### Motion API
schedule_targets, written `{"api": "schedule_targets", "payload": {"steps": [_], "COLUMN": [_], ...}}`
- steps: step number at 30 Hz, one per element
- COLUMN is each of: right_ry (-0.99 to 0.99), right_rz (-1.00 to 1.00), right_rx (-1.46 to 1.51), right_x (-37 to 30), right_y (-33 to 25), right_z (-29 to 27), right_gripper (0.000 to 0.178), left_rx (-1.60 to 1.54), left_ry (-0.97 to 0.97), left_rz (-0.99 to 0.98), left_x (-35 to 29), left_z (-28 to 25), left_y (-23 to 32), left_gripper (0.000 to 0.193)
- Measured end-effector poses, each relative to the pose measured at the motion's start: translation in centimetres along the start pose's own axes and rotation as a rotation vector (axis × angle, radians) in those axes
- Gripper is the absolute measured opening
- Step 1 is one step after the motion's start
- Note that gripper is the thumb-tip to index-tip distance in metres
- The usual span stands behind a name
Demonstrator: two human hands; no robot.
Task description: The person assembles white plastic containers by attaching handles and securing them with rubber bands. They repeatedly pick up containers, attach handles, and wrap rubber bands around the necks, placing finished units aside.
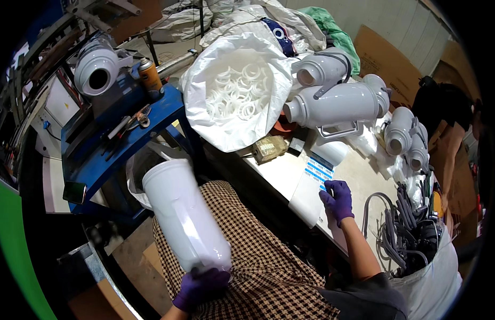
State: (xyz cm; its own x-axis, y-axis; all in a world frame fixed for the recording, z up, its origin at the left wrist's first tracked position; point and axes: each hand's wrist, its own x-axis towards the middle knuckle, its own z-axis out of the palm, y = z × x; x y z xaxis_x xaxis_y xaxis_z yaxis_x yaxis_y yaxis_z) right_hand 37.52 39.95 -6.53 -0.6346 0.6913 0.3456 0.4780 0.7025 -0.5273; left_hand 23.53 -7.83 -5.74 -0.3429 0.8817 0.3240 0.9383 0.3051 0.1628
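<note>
Hands apart: left hand [202, 289] clamped on near end of flask [184, 213], over lap; right hand [338, 201] by labels [318, 170], fingers curled, pinch unclear. Likely labelling step; calls for clean peel, flask steady.

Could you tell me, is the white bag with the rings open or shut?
Open: the white bag has its mouth spread wide, with many white rings visible inside.

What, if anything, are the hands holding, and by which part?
Left hand: the white cylinder, by its near end. Right hand: at the sticker sheet; whether it holds anything, I can't tell.
</note>
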Motion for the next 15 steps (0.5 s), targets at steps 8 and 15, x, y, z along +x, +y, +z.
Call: {"api": "schedule_targets", "payload": {"steps": [8, 15], "right_ry": [0.091, 0.013], "right_rz": [0.115, -0.432], "right_rx": [0.087, 0.368], "right_x": [-0.2, 3.2], "right_y": [0.9, -12.8], "right_z": [0.8, 1.6], "right_gripper": [0.015, 0.009], "left_rx": [0.609, 0.198], "left_ry": [-0.041, 0.081], "left_rz": [0.347, 0.101], "left_x": [-1.2, -4.2], "left_z": [2.2, 3.8], "left_y": [-1.2, 0.1], "left_gripper": [0.016, 0.038]}}
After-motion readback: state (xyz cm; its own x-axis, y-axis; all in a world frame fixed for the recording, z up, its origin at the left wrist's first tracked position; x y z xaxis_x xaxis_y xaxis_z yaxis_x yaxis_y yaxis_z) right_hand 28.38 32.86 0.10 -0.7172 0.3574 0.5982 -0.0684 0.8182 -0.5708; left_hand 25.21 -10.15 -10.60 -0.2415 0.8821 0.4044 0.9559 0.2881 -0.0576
